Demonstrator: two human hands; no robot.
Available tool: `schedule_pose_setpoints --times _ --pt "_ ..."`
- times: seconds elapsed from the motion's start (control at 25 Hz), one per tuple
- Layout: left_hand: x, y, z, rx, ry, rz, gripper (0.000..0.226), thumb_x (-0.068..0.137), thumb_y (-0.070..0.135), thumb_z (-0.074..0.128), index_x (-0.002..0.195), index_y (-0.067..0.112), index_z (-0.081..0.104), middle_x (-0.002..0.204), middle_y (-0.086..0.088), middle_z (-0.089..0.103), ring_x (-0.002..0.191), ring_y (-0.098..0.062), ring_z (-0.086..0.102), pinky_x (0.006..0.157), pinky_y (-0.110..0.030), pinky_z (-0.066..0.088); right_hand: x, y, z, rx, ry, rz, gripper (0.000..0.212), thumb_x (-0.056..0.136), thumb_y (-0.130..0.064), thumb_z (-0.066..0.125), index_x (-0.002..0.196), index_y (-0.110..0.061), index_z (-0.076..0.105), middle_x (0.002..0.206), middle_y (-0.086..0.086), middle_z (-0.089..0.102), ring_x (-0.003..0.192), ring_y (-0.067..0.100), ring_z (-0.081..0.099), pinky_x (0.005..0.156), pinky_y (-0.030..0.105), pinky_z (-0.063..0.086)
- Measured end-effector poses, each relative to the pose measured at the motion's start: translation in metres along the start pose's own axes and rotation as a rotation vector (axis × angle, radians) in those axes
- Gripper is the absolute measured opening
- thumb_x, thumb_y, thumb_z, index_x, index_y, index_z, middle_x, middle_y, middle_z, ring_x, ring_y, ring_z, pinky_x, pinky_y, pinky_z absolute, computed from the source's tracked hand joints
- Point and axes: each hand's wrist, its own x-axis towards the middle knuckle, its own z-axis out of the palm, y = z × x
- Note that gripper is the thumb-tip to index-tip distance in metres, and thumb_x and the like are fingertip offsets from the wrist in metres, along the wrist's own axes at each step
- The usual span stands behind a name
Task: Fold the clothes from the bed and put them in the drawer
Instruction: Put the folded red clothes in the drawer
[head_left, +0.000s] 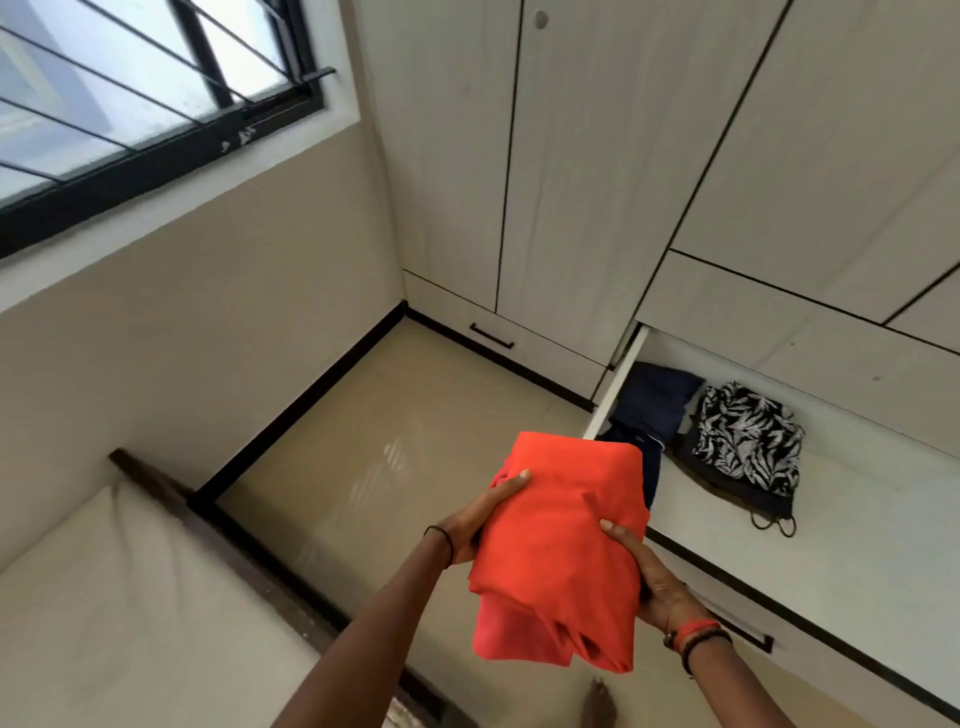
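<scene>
A person's left hand and right hand grip a folded orange garment from either side, thumbs on top. Just beyond the right fingers, the open drawer holds navy clothes and a leaf-print garment. The bed lies well left of the left fingers.

Folded orange garment centre-bottom, held between left hand and right hand, fingers curled on its edges. Open drawer at right holds navy clothes and a leaf-print garment. Bed lower left.
</scene>
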Motion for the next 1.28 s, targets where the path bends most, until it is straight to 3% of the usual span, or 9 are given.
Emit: schedule_pose_setpoints --times 0.2,0.4,0.6,0.76,1.04,1.28 --pt "0.058 0.028 0.063 0.032 -0.049 -0.004 0.057 0.083 0.051 0.064 0.128 0.017 0.057 0.115 -0.005 0.07 0.106 -0.019 0.066 0.09 -0.033 0.052 0.014 -0.037 -0.072 0.08 0.04 -0.037 0.108 0.015 -0.042 0.095 0.113 -0.016 0.059 0.102 0.015 0.072 0.097 0.031 0.066 0.082 0.044 0.052" --pt "0.149 0.049 0.138 0.061 -0.059 -0.07 0.06 0.078 0.05 0.07 0.126 0.016 0.058 0.117 -0.006 0.069 0.109 -0.022 0.065 0.1 -0.04 0.048 0.037 -0.086 -0.168 0.111 0.092 0.025 0.107 0.017 -0.042 0.095 0.113 -0.016 0.057 0.101 0.018 0.072 0.1 0.035 0.064 0.084 0.048 0.053" --pt "0.25 0.062 0.215 0.138 -0.078 -0.159 0.06 0.074 0.052 0.073 0.121 0.018 0.061 0.113 -0.007 0.07 0.105 -0.024 0.066 0.097 -0.041 0.05 0.065 -0.127 -0.267 0.148 0.167 0.02 0.106 0.022 -0.043 0.095 0.118 -0.017 0.057 0.107 0.016 0.071 0.104 0.034 0.064 0.087 0.047 0.052" --pt "0.315 0.066 0.26 0.173 -0.106 -0.184 0.05 0.078 0.044 0.071 0.121 0.02 0.062 0.111 -0.006 0.071 0.098 -0.02 0.068 0.082 -0.033 0.055 0.093 -0.148 -0.333 0.173 0.217 0.0 0.105 0.022 -0.044 0.095 0.117 -0.019 0.056 0.111 0.014 0.069 0.106 0.033 0.062 0.087 0.046 0.052" --pt "0.406 0.036 0.277 0.244 -0.034 -0.146 0.09 0.05 0.056 0.085 0.129 0.031 0.05 0.125 0.004 0.062 0.116 -0.021 0.058 0.107 -0.046 0.039 0.136 -0.145 -0.394 0.088 0.21 -0.121 0.105 0.023 -0.052 0.093 0.117 -0.024 0.057 0.112 0.004 0.069 0.103 0.023 0.065 0.079 0.036 0.052" --pt "0.444 -0.011 0.267 0.227 0.028 -0.206 0.091 0.048 0.053 0.081 0.13 0.032 0.047 0.132 0.005 0.056 0.119 -0.02 0.053 0.111 -0.044 0.034 0.18 -0.099 -0.423 0.054 0.183 -0.064 0.098 0.032 -0.054 0.09 0.119 -0.028 0.054 0.118 0.004 0.066 0.107 0.026 0.063 0.082 0.038 0.053"
